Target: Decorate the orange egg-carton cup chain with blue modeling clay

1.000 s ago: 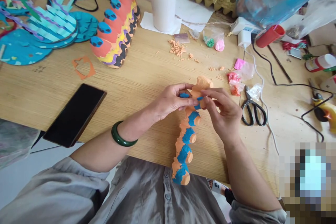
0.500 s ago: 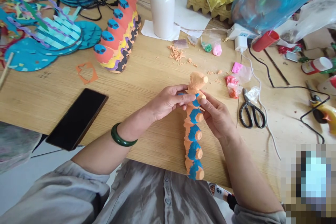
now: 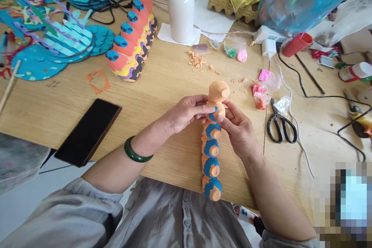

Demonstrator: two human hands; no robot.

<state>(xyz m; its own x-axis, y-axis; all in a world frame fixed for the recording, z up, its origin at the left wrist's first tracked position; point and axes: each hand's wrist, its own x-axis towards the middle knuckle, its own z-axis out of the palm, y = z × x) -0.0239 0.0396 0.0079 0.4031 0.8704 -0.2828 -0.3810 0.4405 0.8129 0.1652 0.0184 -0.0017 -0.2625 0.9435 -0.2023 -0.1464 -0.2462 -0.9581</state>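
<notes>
A bumpy strip coated in orange clay, like a row of egg-carton cups (image 3: 214,133), runs lengthwise toward my body. Blue clay patches (image 3: 210,166) cover one side of several bumps; the far end bump is plain orange. My left hand (image 3: 188,113) is closed around the far part of the strip from the left, its thumb pressed on the blue clay of the second bump. From the right, my right hand (image 3: 241,131) grips the same part, thumb against the bump's side. Fingers beneath the strip are partly hidden.
A finished-looking red, yellow and black bumpy strip (image 3: 130,38) stands at the back left near a phone (image 3: 88,131). A white bottle (image 3: 180,11) is behind. Scissors (image 3: 281,124), clay packets (image 3: 259,92), orange scraps (image 3: 196,60) and cables lie to the right.
The strip has rolled so its bump tips face more upward, and its near end has shifted slightly left. Both hands keep their hold; my left thumb still presses the blue clay.
</notes>
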